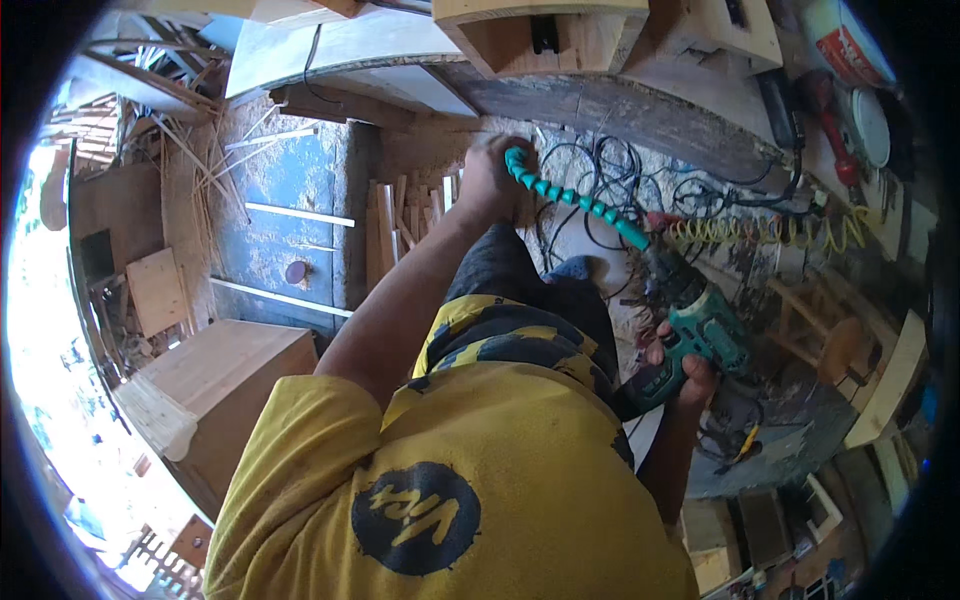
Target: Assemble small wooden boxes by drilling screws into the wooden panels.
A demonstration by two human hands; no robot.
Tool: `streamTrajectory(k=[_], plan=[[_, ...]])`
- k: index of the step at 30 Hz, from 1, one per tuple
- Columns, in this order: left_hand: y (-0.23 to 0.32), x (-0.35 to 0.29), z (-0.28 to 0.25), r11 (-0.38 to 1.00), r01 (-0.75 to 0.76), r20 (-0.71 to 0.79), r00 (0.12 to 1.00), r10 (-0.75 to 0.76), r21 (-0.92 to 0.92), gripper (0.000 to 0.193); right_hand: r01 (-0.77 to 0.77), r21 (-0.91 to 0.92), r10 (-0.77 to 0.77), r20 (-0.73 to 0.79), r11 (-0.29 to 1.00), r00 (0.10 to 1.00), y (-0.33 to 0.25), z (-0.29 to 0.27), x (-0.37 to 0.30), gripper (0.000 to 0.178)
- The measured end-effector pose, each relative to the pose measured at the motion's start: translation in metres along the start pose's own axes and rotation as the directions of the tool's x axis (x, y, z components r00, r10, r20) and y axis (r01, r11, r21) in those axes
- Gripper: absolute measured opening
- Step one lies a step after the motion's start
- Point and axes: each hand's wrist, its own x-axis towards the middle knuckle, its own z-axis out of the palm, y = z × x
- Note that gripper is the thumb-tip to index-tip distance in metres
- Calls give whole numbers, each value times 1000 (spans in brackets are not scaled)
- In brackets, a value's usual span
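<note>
My right hand (pixel 690 380) is wrapped round the grip of a green and black cordless drill (pixel 712 332), held at the right of my body. From its chuck a green segmented flexible drill shaft (pixel 575 197) runs up and left in a slight curve. Around the far end of this shaft my left hand (pixel 488 175) is closed, with the arm stretched out ahead of me. The fingers hide the shaft's tip, so I cannot tell whether a bit sits in it. Below the left hand is the sawdust-strewn floor.
A workbench edge (pixel 660 112) crosses ahead, carrying an open wooden box (pixel 560 45). Tangled black cables (pixel 605 175) and a yellow coiled hose (pixel 745 233) lie right of my left hand. Wood offcuts (pixel 388 225) stand to its left. A wooden cabinet (pixel 225 370) stands left, a stool (pixel 845 350) right.
</note>
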Motion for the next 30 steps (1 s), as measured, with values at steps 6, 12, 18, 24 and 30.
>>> streamTrajectory(k=[6,12,18,24,30], plan=[[13,-38,-30,974,-145,68,989,135,175,13,-6,12,4,163,1000,987,-15,0,-9,61],[35,-23,-30,991,-11,36,999,15,-131,22,3,25,-8,236,1000,972,-16,-20,-12,62],[-1,46,-13,994,-99,64,993,97,37,28,55,6,-55,110,998,992,-25,-14,-29,62],[-35,137,24,920,-117,143,987,68,374,22,83,-35,-82,33,996,996,-19,-25,-35,60],[-46,164,38,921,1,217,972,-93,390,20,191,-66,-200,-159,979,967,-12,-19,-40,64]])
